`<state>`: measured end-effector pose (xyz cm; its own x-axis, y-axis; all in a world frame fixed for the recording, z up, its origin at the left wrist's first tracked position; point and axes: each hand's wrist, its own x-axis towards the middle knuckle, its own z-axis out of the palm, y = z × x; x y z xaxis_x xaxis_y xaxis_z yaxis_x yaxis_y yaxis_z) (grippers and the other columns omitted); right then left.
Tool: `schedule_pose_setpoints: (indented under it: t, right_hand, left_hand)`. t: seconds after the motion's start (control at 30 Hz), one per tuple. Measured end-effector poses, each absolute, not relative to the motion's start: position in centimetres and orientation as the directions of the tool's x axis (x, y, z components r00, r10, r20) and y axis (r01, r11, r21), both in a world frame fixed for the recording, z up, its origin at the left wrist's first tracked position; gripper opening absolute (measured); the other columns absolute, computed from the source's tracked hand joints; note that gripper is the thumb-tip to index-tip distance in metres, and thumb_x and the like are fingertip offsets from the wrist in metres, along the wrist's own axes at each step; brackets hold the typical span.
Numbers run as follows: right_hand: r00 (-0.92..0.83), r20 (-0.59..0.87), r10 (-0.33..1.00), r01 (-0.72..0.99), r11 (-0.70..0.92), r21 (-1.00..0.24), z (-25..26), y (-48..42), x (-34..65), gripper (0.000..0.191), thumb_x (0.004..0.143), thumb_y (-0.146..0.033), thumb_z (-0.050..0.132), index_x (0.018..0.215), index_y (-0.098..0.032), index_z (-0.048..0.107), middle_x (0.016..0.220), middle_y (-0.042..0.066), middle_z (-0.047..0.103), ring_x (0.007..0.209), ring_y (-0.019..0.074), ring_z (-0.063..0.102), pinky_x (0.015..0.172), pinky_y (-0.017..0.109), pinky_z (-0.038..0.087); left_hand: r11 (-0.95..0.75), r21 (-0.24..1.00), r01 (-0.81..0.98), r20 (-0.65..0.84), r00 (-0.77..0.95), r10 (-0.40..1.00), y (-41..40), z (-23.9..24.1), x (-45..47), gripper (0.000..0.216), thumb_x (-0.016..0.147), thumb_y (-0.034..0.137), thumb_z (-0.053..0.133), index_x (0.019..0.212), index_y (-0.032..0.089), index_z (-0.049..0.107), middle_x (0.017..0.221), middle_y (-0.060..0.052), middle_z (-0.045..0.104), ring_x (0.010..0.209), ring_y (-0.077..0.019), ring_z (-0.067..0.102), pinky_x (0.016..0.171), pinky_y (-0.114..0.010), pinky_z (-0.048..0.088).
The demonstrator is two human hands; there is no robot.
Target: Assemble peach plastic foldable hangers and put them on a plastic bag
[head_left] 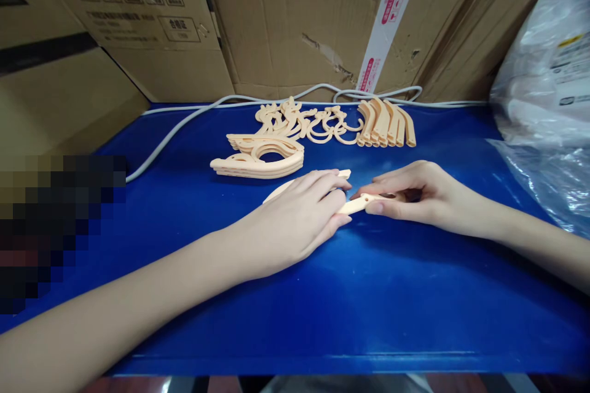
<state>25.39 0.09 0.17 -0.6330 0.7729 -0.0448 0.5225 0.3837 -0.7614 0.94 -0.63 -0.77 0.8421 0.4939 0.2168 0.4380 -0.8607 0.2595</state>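
Note:
My left hand (295, 218) reaches across the table with its fingers curled over a cream plastic hanger piece (345, 174), most of which the hand hides. My right hand (415, 190) pinches a cream hanger arm (356, 204) with a small hole at its joint. That arm spans the gap between both hands, and the left thumb and fingers also close on its other end. Whether the two pieces are joined cannot be seen. Just beyond my left hand lies a stack of curved hanger pieces (258, 167).
Behind the stack are a pile of cream hooks (327, 126) and a row of short hanger arms (385, 123) on the blue tabletop (295, 319). A white cable (179, 113) runs along cardboard boxes (295, 24). Clear plastic bags (544, 73) stand at right.

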Motion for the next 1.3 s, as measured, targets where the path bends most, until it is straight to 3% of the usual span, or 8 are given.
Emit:
schedule_pose_setpoints:
  t: [0.1,0.23,0.5,1.03,1.3]
  right_hand:
    - [-0.663,-0.010,0.749,0.519,0.450,-0.727,0.30,0.13,25.40,0.034,0.093,-0.047,0.059,0.107,-0.021,0.075,0.068,-0.003,0.054,0.054,0.0073,0.039,0.043,0.021,0.026]
    - [-0.725,0.097,0.682,0.517,0.633,-0.576,0.64,0.11,25.50,0.033,0.096,-0.042,0.055,0.110,-0.019,0.075,0.074,0.000,0.061,0.060,0.0089,0.052,0.052,0.022,0.036]
    - [-0.754,0.253,0.606,0.513,0.785,-0.348,0.25,0.06,25.73,0.031,0.098,-0.038,0.052,0.108,-0.019,0.074,0.067,0.000,0.057,0.054,0.0092,0.051,0.051,0.023,0.033]
    - [-0.737,0.393,0.549,0.505,0.835,-0.220,0.00,-0.30,25.57,0.024,0.094,-0.031,0.059,0.100,-0.015,0.075,0.063,-0.002,0.054,0.049,0.0066,0.045,0.048,0.021,0.031]
    - [-0.727,0.298,0.619,0.502,0.775,-0.385,0.15,-0.08,25.49,0.024,0.093,-0.035,0.060,0.099,-0.018,0.076,0.063,-0.003,0.055,0.049,0.0062,0.046,0.048,0.020,0.033]
  left_hand:
    - [-0.862,0.258,0.436,0.215,0.844,0.492,-0.66,-0.84,0.85,0.032,0.105,0.027,0.033,0.107,0.010,0.060,0.135,-0.017,0.055,0.140,-0.0292,0.038,0.117,-0.045,0.034]
    - [-0.869,0.246,0.430,0.220,0.848,0.482,-0.71,-0.94,0.81,0.031,0.105,0.027,0.034,0.105,0.011,0.060,0.135,-0.016,0.055,0.138,-0.0291,0.041,0.115,-0.046,0.035]
    - [-0.870,0.248,0.426,0.228,0.847,0.480,-0.63,-0.83,0.84,0.030,0.105,0.026,0.034,0.104,0.011,0.060,0.133,-0.017,0.056,0.136,-0.0293,0.043,0.113,-0.047,0.038]
    - [-0.866,0.273,0.420,0.210,0.852,0.479,-0.64,-0.62,0.79,0.030,0.105,0.026,0.034,0.098,0.013,0.060,0.134,-0.017,0.055,0.137,-0.0280,0.042,0.114,-0.046,0.037]
    - [-0.875,0.244,0.418,0.212,0.858,0.469,-0.57,-0.82,0.82,0.030,0.105,0.027,0.033,0.103,0.013,0.059,0.137,-0.016,0.054,0.140,-0.0282,0.039,0.115,-0.047,0.037]
